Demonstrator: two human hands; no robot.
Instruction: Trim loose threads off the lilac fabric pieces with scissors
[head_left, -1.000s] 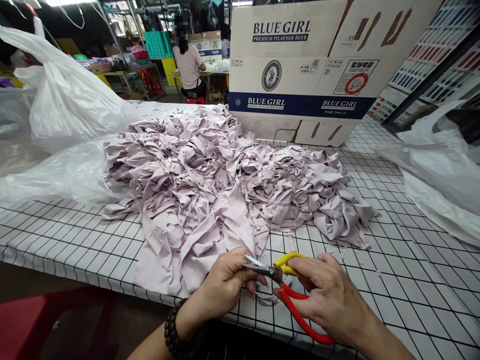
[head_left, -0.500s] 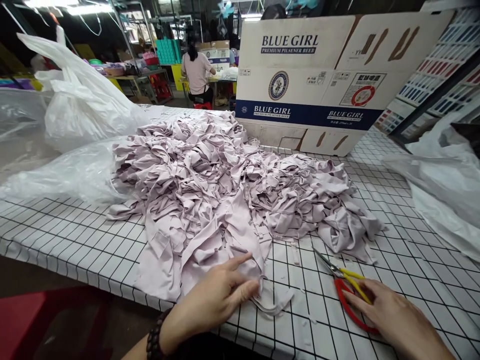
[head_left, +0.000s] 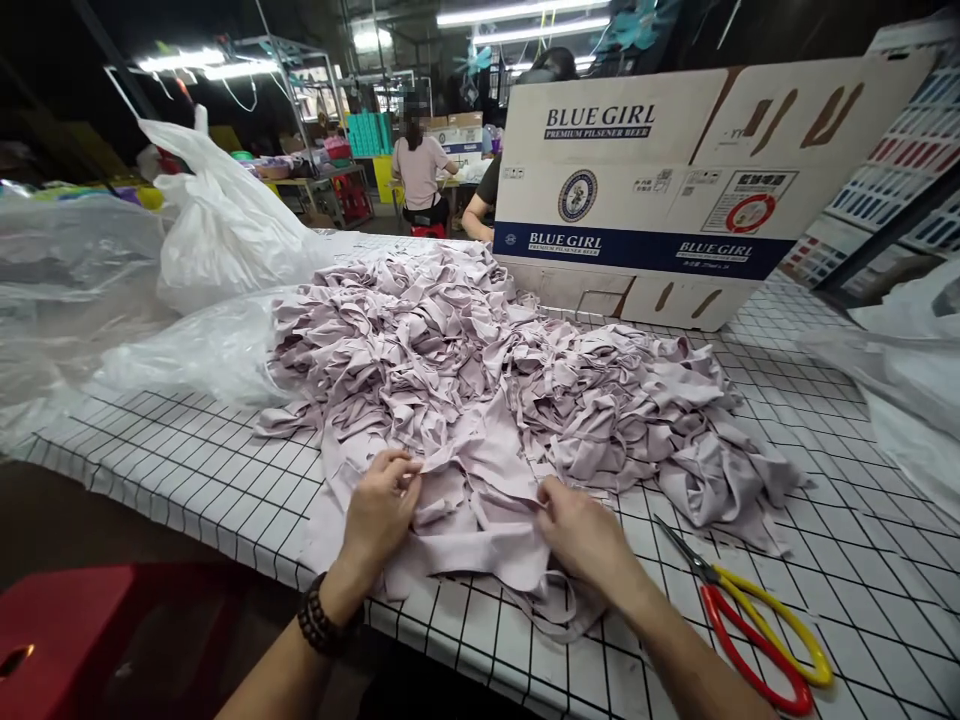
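A pale pink piece of fabric lies at the near edge of a big heap of similar pieces. My left hand pinches its left side, fingers closed. On the right side of the same piece, my right hand grips the cloth between thumb and fingers. A thin fabric strip curls on the table below my right hand. Scissors with one red and one yellow handle lie to the right, apart from both hands. Behind the piece, the crumpled heap spreads left and right.
A large carton stands on the checked tablecloth behind the heap. Clear plastic bags lie at the left, with another bag at the right. A red stool is at lower left. A person sits in the background.
My right hand has let go of the scissors, which now lie on the table, and has moved left onto the fabric. My left hand has closed on the fabric's left side. The view has shifted.
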